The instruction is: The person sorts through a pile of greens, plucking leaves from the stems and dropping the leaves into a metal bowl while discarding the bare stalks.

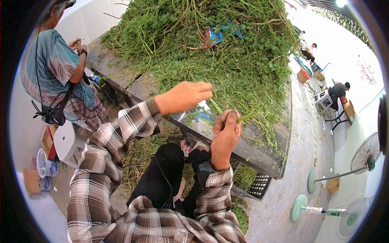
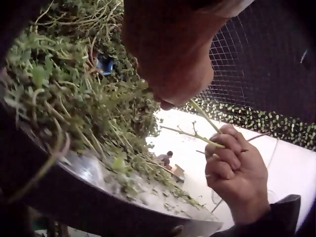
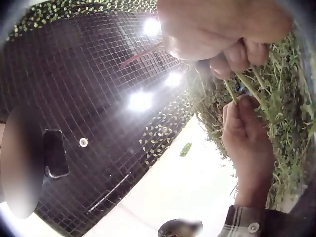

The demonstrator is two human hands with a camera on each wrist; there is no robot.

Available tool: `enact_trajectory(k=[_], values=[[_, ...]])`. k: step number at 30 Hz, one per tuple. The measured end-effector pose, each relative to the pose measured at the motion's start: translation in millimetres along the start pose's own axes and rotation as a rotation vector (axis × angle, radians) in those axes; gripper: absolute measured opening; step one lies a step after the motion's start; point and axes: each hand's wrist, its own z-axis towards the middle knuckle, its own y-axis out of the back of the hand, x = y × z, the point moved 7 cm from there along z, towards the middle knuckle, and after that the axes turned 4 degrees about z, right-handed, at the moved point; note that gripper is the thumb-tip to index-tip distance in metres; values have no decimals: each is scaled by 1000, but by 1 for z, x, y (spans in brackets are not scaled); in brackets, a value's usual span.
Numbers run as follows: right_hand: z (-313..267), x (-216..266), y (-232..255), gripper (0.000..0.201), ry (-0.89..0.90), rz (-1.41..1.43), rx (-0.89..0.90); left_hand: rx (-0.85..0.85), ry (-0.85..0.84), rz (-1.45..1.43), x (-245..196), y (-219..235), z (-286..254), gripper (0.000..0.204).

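Both hands work on thin green plant stems [image 1: 217, 106] above the near edge of a table. My left hand [image 1: 184, 97] pinches the upper end of a stem between thumb and fingers. Lower and to the right, my right hand [image 1: 227, 137] curls its fingers round several stems, whose ends stick out past the thumb. In the left wrist view a stem [image 2: 205, 116] runs between the two hands, and a side shoot spreads from the right hand [image 2: 237, 173]. The right wrist view has the left hand [image 3: 249, 143] close under the right fingers. A large heap of leafy stems [image 1: 243, 69] lies just beyond.
The dark table [image 1: 139, 87] bears the heap. Beneath it stands a black plastic crate [image 1: 259, 186], with more stems on the floor. Another person [image 1: 56, 65] stands at the left beside a white stool [image 1: 69, 141]. Standing fans [image 1: 300, 207] are at the right.
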Motion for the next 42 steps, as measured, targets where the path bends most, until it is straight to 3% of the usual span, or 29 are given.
enact_trajectory(k=[9,12,20,24,26,33,34,35,37,38,40,41,42], values=[[-2,-4,-5,39,-18,83,22,11,-6,93,23,9,-3,16],[-4,5,1,38,37,65,-50,6,46,108,35,9,-8,16],[-4,10,-2,31,50,153,-37,-33,-24,226,51,20,-11,15],[-5,6,3,32,-1,165,-19,-8,59,201,65,22,-16,15],[-5,17,5,36,63,164,-105,-31,111,196,73,24,-18,13],[-4,13,14,32,44,180,-124,2,102,213,83,20,-17,12],[-6,35,21,29,401,-265,-162,2,100,211,94,15,-22,12],[-16,54,17,27,749,-716,-192,-74,218,245,120,18,-34,12],[-3,83,55,25,289,369,-88,-161,518,281,165,39,-74,9],[3,93,61,25,295,372,-101,-157,675,276,183,49,-87,10],[4,94,73,26,223,552,-166,-101,642,245,173,41,-82,13],[6,72,76,27,90,471,-374,-82,631,239,166,41,-78,16],[7,60,68,27,87,473,-368,-84,635,243,161,40,-73,16]])
